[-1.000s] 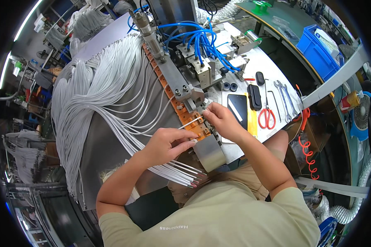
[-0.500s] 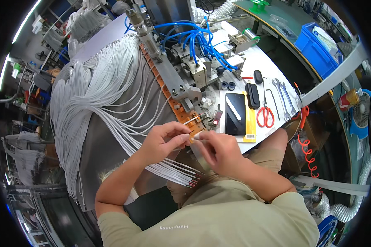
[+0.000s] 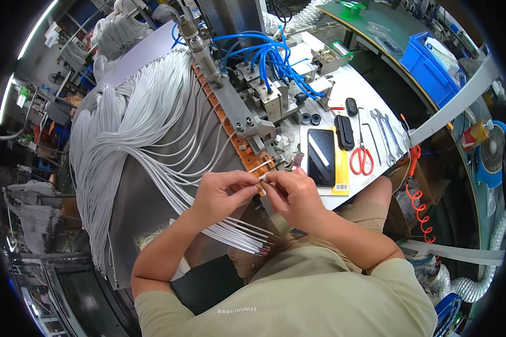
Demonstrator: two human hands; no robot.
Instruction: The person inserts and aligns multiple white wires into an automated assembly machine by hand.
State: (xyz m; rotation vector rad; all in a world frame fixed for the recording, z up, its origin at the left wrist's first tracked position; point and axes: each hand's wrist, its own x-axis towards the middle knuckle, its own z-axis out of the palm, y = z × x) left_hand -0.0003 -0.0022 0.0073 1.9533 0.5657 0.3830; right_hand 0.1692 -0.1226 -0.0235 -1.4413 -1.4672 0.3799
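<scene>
My left hand (image 3: 224, 194) and my right hand (image 3: 295, 195) meet over the near end of an orange slotted rail (image 3: 243, 150). The fingertips of both are pinched together, almost touching. A small white piece (image 3: 262, 177) shows at the right fingertips; its exact kind is too small to make out. What my left fingers hold is hidden behind them. Just beyond, a short white cable end (image 3: 260, 166) lies across the rail. A bundle of white cables (image 3: 168, 188) runs past my left forearm, its reddish tips (image 3: 260, 249) hanging over my lap.
A metal press (image 3: 247, 118) with blue air hoses (image 3: 267, 50) stands over the rail. To its right lie a phone (image 3: 320, 157), a black case (image 3: 344, 131), red-handled scissors (image 3: 361, 160) and wrenches (image 3: 389, 140). A blue bin (image 3: 424, 70) sits on a green bench (image 3: 371, 31).
My right hand has moved slightly up and left, and its fingers have drawn closer to the left fingertips. The left hand stays nearly in place.
</scene>
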